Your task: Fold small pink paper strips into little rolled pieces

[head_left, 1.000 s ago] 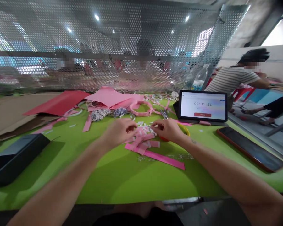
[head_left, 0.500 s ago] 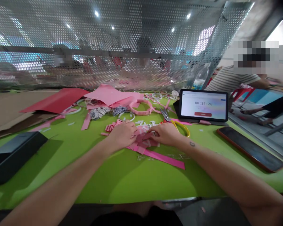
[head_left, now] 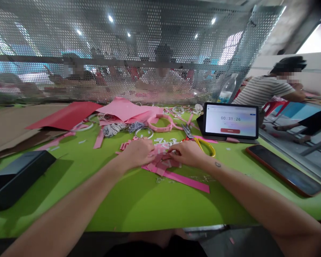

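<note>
– Grip first: what are the hands doing?

– Both are curled down over the heap of pink strips (head_left: 160,161) in the middle of the green mat (head_left: 139,208). The left hand (head_left: 137,153) bears on the heap's left side and the right hand (head_left: 186,154) on its right, with the right fingertips (head_left: 171,151) down among the paper. They look closed rather than spread, but the fingers hide whether either hand is pinching a strip, so I can't tell.

– What's around them?

– A long pink strip (head_left: 187,182) runs out from under the heap toward the right, lying flat on the mat. Small white pieces (head_left: 163,142) lie just beyond the fingers. Past the right hand are scissors (head_left: 187,131) with yellow handles, near a tablet (head_left: 230,119) showing a timer.

– How would you handle a heap like that well?

– With the fingertips only, I'd say, lifting one strip at a time so its neighbours don't drag along. Keep the palms high, because pressing down could crease the paper. Move slowly near the white pieces too, since they look light enough to scatter at a brush of the wrist.
</note>
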Tool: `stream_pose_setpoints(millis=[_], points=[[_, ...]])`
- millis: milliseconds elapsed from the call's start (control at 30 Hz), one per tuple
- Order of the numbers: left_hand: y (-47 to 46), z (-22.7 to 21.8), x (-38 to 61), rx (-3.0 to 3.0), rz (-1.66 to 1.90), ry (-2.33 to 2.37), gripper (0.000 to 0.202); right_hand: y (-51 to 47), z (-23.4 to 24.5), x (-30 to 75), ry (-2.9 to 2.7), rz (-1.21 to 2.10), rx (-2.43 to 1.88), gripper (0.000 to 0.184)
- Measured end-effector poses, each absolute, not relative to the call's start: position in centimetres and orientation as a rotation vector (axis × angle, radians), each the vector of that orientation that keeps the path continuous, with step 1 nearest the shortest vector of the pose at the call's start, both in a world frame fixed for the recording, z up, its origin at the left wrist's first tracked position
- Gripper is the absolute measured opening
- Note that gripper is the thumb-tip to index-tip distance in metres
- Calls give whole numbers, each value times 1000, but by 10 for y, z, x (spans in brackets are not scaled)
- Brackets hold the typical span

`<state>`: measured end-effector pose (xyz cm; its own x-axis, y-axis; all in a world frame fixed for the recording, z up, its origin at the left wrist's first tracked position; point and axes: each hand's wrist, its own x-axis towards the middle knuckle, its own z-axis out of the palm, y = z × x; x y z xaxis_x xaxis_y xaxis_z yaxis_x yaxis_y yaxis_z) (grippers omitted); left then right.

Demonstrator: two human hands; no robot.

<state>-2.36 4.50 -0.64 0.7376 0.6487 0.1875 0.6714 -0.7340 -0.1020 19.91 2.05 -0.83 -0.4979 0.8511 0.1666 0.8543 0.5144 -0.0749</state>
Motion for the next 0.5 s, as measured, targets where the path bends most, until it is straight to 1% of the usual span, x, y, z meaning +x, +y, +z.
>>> stream_pose_setpoints(millis=[167,300,367,500], points=[[44,-7,-24,-2789,-219,-1044,13,22,-11,200,-2569,-31,-1448,28],[44,-9,-21,-2738,-212,-1089,18,22,-11,200,-2565,-23,-1457,27],[44,-9,-21,-2711,-265,-1106,20,22,-11,200,-2555,-26,-1466,28],[42,-10,-21,-2632,-456,-1125,21,21,-10,198,-2506,46,-1459,44]])
